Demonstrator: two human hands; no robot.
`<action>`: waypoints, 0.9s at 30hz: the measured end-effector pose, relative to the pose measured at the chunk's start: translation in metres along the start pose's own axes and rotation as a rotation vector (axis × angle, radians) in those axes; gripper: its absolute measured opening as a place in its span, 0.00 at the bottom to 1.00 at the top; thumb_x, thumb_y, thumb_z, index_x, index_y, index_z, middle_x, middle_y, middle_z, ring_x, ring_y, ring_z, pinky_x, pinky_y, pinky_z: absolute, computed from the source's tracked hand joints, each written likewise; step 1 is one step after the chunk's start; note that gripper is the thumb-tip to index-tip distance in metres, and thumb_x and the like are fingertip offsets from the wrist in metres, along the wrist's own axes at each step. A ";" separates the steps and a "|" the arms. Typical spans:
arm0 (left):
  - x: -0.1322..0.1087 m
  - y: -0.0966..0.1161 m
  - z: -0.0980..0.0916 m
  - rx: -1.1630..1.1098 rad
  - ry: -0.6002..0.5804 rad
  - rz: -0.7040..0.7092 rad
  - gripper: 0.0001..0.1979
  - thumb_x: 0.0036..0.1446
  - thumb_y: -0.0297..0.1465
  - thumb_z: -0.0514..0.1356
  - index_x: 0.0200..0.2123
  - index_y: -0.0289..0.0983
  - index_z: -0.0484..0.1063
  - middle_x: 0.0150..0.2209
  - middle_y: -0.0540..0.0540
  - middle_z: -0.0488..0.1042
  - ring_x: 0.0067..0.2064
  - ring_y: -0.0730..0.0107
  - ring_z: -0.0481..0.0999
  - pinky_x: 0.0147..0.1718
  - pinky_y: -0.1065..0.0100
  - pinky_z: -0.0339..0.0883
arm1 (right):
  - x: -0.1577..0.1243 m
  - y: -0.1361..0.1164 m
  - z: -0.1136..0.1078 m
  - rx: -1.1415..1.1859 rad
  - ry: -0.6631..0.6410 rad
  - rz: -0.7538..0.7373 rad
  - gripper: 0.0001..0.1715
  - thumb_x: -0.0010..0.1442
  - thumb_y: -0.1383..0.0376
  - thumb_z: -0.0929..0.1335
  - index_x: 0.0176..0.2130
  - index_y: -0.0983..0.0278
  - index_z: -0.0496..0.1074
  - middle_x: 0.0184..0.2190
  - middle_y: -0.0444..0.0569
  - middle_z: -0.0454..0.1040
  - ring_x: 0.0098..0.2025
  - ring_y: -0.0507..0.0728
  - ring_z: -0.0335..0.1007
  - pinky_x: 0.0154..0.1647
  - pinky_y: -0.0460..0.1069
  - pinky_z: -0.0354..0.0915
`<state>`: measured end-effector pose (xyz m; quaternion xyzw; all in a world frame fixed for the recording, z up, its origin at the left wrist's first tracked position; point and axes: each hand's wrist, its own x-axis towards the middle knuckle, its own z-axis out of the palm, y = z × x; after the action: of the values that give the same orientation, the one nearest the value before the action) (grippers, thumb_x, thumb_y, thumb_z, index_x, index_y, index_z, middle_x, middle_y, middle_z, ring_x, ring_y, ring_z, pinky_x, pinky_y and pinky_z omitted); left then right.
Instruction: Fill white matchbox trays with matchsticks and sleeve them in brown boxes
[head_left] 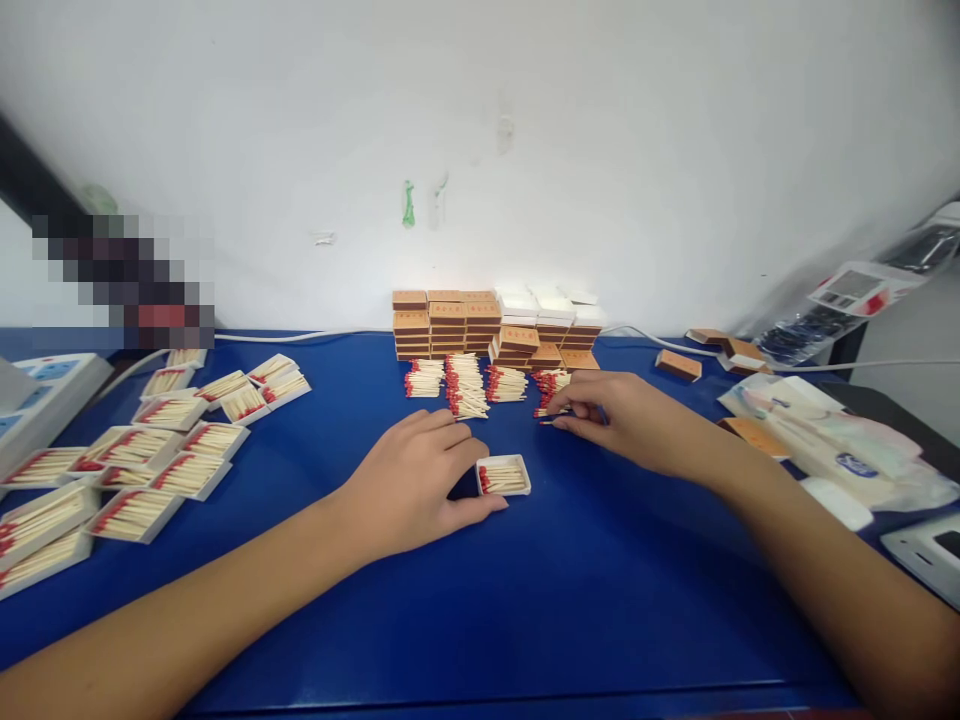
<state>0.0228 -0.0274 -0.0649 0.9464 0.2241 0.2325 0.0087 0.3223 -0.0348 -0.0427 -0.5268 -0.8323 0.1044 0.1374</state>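
Note:
A white matchbox tray (504, 476) with red-headed matches lies on the blue table. My left hand (420, 478) curves around its left end, index finger at the far edge and thumb along the near edge, in a loose grip. My right hand (600, 412) is at the rightmost match pile (550, 386), fingers pinched; a match (549, 423) pokes out beside the thumb tip. Further left lie three more piles of matches: one (507, 383), a taller one (466, 385) and another (424, 378). My right fingers partly cover the pile beside them.
Stacked brown matchboxes (448, 325) and white trays (536, 303) stand against the wall. Several filled trays (154, 447) spread over the left side, near a power strip (56, 390). To the right are loose matchboxes (679, 365), a plastic bottle (847, 295) and a tissue pack (847, 440).

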 end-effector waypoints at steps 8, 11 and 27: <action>-0.001 0.000 0.001 -0.007 0.006 0.009 0.19 0.67 0.46 0.65 0.44 0.34 0.79 0.35 0.46 0.80 0.39 0.61 0.77 0.41 0.59 0.69 | 0.001 0.001 0.002 0.006 -0.026 0.015 0.14 0.71 0.56 0.66 0.39 0.60 0.78 0.30 0.47 0.76 0.31 0.56 0.69 0.33 0.51 0.61; -0.001 0.000 0.002 -0.013 0.007 0.009 0.19 0.66 0.45 0.66 0.44 0.34 0.80 0.35 0.46 0.79 0.39 0.61 0.77 0.41 0.59 0.69 | 0.001 0.001 0.003 0.000 -0.046 0.038 0.15 0.72 0.57 0.65 0.37 0.61 0.75 0.31 0.48 0.76 0.32 0.57 0.69 0.33 0.51 0.61; 0.003 0.002 -0.001 -0.005 0.009 0.007 0.17 0.64 0.44 0.69 0.39 0.34 0.78 0.33 0.47 0.79 0.37 0.62 0.76 0.38 0.61 0.67 | -0.007 -0.073 0.026 0.062 0.005 -0.117 0.05 0.70 0.69 0.68 0.39 0.62 0.73 0.37 0.47 0.76 0.32 0.54 0.69 0.33 0.49 0.60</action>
<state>0.0254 -0.0277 -0.0628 0.9462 0.2201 0.2372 0.0090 0.2541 -0.0729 -0.0449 -0.4732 -0.8576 0.1206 0.1616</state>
